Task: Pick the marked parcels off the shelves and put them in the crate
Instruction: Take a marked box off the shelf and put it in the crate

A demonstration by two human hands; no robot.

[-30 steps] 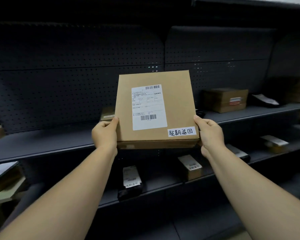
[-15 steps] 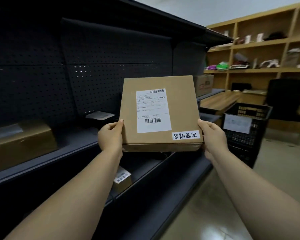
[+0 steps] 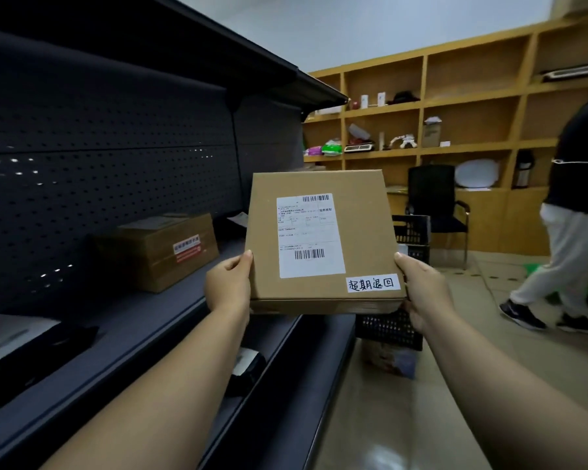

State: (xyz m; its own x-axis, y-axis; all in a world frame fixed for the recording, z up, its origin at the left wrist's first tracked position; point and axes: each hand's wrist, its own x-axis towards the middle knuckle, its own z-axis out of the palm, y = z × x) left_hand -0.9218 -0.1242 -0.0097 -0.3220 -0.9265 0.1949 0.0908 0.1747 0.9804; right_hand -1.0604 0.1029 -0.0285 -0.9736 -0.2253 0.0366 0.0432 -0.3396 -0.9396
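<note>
View swung further right since the earlier frames: dark shelving (image 3: 170, 320) now runs down the left side, black crate (image 3: 408, 232) sits mostly hidden behind the parcel, and a second person (image 3: 571, 212) in dark top and pale trousers is walking at the right edge

Flat brown parcel (image 3: 323, 242) held up in mid-air at centre, face toward the camera, top edge tipped away, clear of the shelf. Same 2-handed hold as before

Left hand (image 3: 227, 283) grips the lower-left edge: thumb (image 3: 241, 262) lies on the front face by the edge, other fingers wrapped behind, not visible. Right hand (image 3: 421, 286) grips the lower-right edge: thumb on the front corner just beside the handwritten tag (image 3: 373, 283), remaining fingers curled behind and under the bottom right corner. Both hands clamped on the parcel, 1 each side, parcel spans the gap between them

Printed shipping label (image 3: 309, 235) with 2 barcodes covers the middle of the front face; white handwritten tag sits at the bottom right corner

On the shelf to the left: brown carton (image 3: 157, 249) with a red-and-white sticker, plus a dark flat package (image 3: 24, 347) with a white label nearer the camera. Another dark package (image 3: 248, 364) on the lower shelf under the left forearm

Background: wooden wall shelves (image 3: 469, 96) with odd items, black office chair (image 3: 431, 201) behind the crate
</note>
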